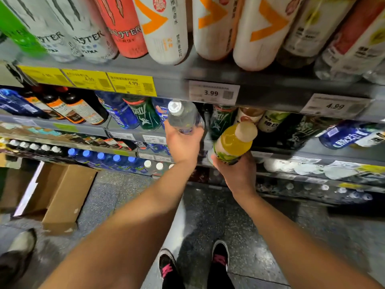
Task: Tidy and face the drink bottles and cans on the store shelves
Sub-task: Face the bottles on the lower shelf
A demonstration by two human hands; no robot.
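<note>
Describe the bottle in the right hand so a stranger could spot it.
Find the white 3.99 price tag on the grey shelf edge. Just below and right, the right hand grips a yellow plastic drink bottle. Unlike its neighbours, it has a wide cream cap.

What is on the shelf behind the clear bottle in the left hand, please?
Behind the clear bottle held by the left hand stand blue bottles and green bottles. The bottle and hand cover whatever stands directly behind them, so that spot cannot be seen.
</note>
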